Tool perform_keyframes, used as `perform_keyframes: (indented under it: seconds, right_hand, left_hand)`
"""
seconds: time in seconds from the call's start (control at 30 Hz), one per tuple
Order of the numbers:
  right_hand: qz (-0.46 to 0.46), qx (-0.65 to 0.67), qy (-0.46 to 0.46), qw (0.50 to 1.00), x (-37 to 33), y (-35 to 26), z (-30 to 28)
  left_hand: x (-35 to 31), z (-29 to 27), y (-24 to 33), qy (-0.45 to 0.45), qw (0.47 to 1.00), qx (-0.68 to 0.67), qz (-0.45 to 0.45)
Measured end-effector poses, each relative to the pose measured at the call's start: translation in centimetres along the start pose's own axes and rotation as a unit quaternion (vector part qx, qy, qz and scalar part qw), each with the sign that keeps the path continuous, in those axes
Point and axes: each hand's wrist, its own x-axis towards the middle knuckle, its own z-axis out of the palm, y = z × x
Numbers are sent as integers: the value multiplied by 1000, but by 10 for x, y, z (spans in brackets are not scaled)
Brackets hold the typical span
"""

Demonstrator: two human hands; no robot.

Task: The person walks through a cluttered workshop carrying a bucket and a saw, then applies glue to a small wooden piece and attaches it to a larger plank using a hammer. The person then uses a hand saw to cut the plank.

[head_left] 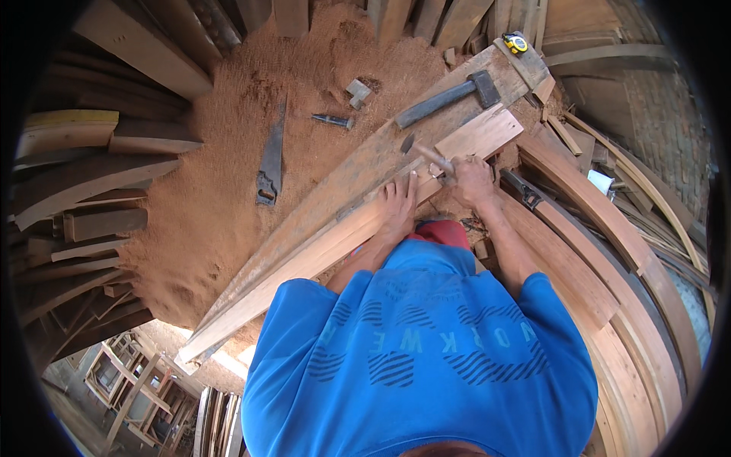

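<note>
A long pale wooden plank (358, 222) runs diagonally in front of me, over a wider, weathered board (335, 185). My left hand (397, 206) rests on the plank with its fingers stretched out. My right hand (474, 181) is closed around the wooden handle of a small hammer (432, 155), whose dark head points up and left above the board. Between my hands, a small rough cut (436, 170) shows in the plank's surface. Farther up the board lies a heavy hammer (457, 97) with a thick grey handle.
A yellow tape measure (515, 43) sits at the board's far end. On the sawdust lie a handsaw (272, 164), a dark pointed tool (333, 120) and a grey metal piece (358, 92). Curved timbers (594, 213) crowd the right; stacked beams (106, 183) line the left.
</note>
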Motion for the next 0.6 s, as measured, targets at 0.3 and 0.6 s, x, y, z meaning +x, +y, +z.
perform_keyframes:
  seconds: [0.3, 0.6]
  right_hand:
    - [123, 288, 110, 943, -55, 19, -28]
    - [67, 155, -29, 985, -83, -8, -25]
  left_hand:
    - [0, 12, -4, -3, 999, 35, 3]
    - [4, 12, -6, -13, 1000, 28, 5]
